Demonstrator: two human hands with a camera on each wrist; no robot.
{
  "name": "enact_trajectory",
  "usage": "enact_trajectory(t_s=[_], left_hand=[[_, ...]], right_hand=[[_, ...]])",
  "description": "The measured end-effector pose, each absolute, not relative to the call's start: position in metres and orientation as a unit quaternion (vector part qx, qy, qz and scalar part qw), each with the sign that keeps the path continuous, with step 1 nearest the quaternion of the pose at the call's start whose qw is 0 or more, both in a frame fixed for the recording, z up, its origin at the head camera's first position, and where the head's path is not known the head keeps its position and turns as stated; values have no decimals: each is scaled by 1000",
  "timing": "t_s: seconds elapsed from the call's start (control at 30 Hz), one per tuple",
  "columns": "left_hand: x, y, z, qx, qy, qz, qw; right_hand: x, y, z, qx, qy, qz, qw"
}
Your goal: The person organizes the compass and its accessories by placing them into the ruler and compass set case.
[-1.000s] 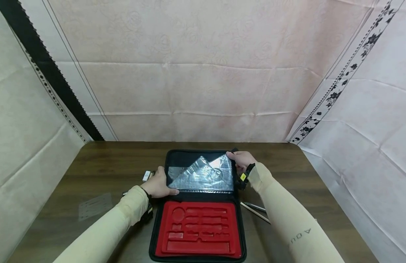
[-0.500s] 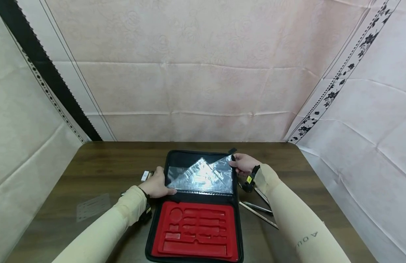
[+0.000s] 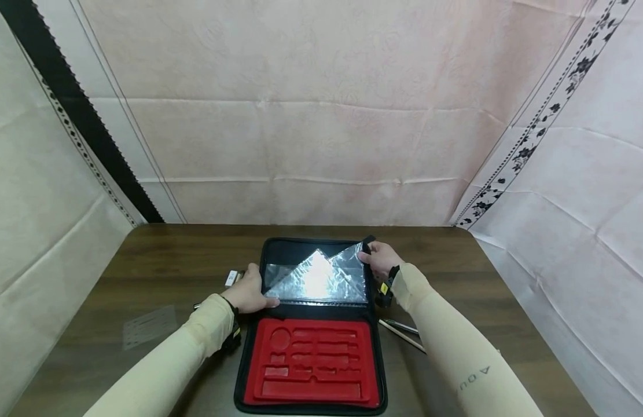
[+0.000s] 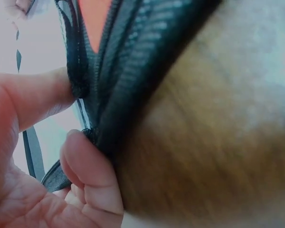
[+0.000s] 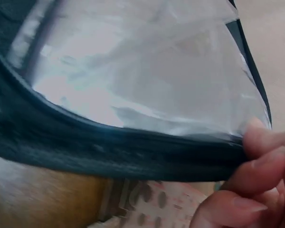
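One red tray point(image 3: 311, 391) sits in the near half of one open black case point(image 3: 321, 313) on the surface point(image 3: 170, 260); one pale stick point(image 3: 402, 336) lies rightward. Farther, two hands' fingers clamp its edges — left hand point(image 3: 250, 291) leftward, right hand point(image 3: 382, 259) rightward, touching one clear film point(image 3: 290, 288).

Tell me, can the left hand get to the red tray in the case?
Probably yes. The left hand holds the far half of the black case by its left edge, and the red tray lies close by, uncovered. It would likely have to let go first.
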State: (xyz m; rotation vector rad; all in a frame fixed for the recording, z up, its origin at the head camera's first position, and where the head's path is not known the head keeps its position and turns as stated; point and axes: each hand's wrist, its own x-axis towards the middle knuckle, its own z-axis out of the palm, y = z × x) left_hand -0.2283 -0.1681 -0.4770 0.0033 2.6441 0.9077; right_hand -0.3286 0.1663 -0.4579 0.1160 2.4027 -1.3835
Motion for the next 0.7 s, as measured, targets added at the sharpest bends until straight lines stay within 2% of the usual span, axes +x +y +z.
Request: enact_trajectory(t_s=[0.47,0.7], left_hand=[[-226,-172,-483,-1,930,332,160],[-226,-171,-481,6,930,332,156]], right_hand=[[-336,146,-450,135,864,-450,180],[-339,145,-448,119,874,-439,170]])
